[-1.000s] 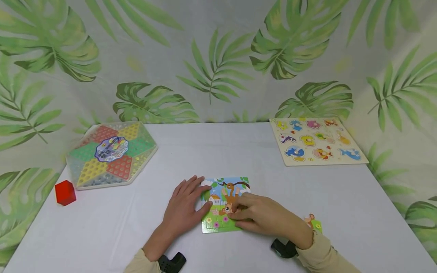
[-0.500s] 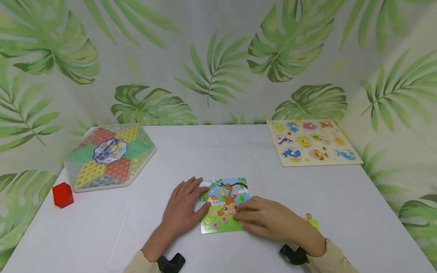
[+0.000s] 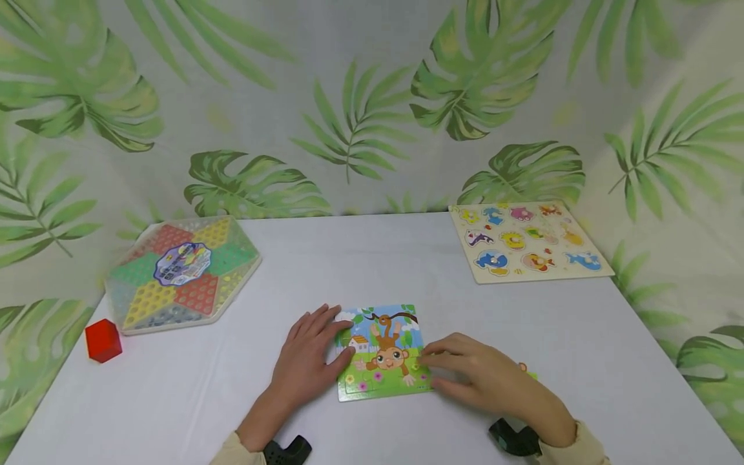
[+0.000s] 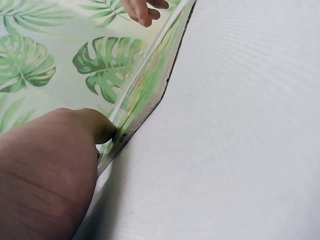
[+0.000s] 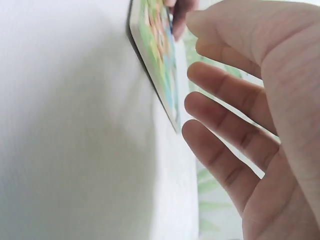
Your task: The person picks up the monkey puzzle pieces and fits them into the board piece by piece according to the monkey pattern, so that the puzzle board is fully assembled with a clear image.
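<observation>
A jigsaw puzzle (image 3: pixel 386 355) with a monkey hanging from a branch lies flat in its square frame, in front of the person. My left hand (image 3: pixel 308 358) rests on its left edge, fingers spread and thumb touching the border; the left wrist view shows that thumb (image 4: pixel 102 125) against the edge. At the right border is my right hand (image 3: pixel 479 371), its fingers loosely bent and holding nothing. In the right wrist view the fingers (image 5: pixel 220 107) are apart from one another beside the puzzle (image 5: pixel 160 55). Behind the right forearm a small colourful piece (image 3: pixel 525 369) is mostly hidden.
A hexagonal game board (image 3: pixel 183 274) under a clear cover stands at the back left, with a red block (image 3: pixel 103 340) near its front corner. At the back right lies a wooden peg puzzle board (image 3: pixel 529 242). A leaf-print cloth (image 3: pixel 372 194) hangs behind the table.
My right hand has drawn back to the right from over the puzzle, uncovering the monkey's face and arm. The left hand keeps its place on the left edge. The camera view has shifted slightly.
</observation>
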